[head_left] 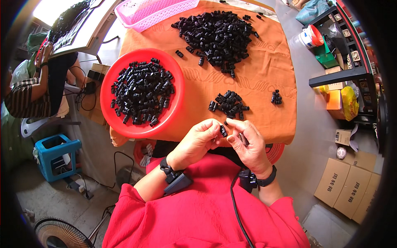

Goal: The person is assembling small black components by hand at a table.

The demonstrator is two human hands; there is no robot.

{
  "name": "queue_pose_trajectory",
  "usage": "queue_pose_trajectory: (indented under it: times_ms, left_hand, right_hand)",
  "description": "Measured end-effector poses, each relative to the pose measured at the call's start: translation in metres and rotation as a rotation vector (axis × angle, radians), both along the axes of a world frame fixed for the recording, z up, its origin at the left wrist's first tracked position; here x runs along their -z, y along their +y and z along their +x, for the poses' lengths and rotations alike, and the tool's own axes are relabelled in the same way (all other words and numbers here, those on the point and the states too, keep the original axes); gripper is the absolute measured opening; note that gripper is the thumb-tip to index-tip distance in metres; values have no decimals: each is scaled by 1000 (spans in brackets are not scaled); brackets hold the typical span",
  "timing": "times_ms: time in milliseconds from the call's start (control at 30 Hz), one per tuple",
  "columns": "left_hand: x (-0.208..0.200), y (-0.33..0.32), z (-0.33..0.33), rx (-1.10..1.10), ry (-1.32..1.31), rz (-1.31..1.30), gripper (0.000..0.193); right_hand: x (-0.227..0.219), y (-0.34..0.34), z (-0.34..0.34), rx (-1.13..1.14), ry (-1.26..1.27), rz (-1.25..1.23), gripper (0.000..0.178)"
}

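Close to the table's near edge, my left hand (pixel 199 139) pinches a small black plastic part (pixel 223 131) between thumb and fingers. Right beside it is my right hand (pixel 251 145), its fingers curled with the index fingertip next to that part; whatever lies between its fingers is too small to make out. Just beyond both hands sits a small pile of black parts (pixel 229 104) on the orange tablecloth (pixel 260 78). To the left stands a red basin (pixel 180 89) holding many similar black parts (pixel 142 93). A large heap of black parts (pixel 219 37) covers the table's far side.
A few black parts (pixel 276 97) form a little cluster at the right. The pink basket (pixel 157 15) rests at the far left corner. Another person (pixel 33 93) works on the left near a blue stool (pixel 58 157). Cardboard boxes (pixel 349 188) and a shelf (pixel 343 76) stand right.
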State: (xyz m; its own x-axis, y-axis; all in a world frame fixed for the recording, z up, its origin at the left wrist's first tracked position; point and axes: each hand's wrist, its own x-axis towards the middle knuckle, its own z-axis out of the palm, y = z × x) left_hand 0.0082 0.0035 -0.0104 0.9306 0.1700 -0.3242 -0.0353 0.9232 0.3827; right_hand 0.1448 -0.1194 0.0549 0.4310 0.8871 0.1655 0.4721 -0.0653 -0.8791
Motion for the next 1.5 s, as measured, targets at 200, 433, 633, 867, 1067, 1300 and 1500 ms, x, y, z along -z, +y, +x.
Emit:
queue_pose_trajectory:
  times_ms: [200, 433, 633, 867, 1067, 1300, 1500]
  left_hand:
    - [4, 0, -1, 45, 6, 14, 30]
    - [-3, 5, -2, 108, -60, -58, 28]
    - [-13, 0, 1, 78, 69, -66, 23]
    - [-4, 1, -2, 131, 24, -93, 17]
    - [-3, 2, -2, 176, 4, -146, 12]
    - [3, 1, -3, 222, 14, -190, 11]
    - [-10, 0, 1, 168, 69, -95, 22]
  right_hand:
    - [1, 0, -1, -92, 32, -78, 41]
    - [1, 2, -1, -86, -59, -21, 46]
    - [-1, 1, -2, -67, -15, -46, 35]
    - [2, 3, -5, -17, 2, -90, 14]
    - [18, 1, -7, 55, 243, -65, 8]
    - [14, -2, -4, 34, 196, -222, 12]
    - [13, -3, -3, 132, 347, -158, 14]
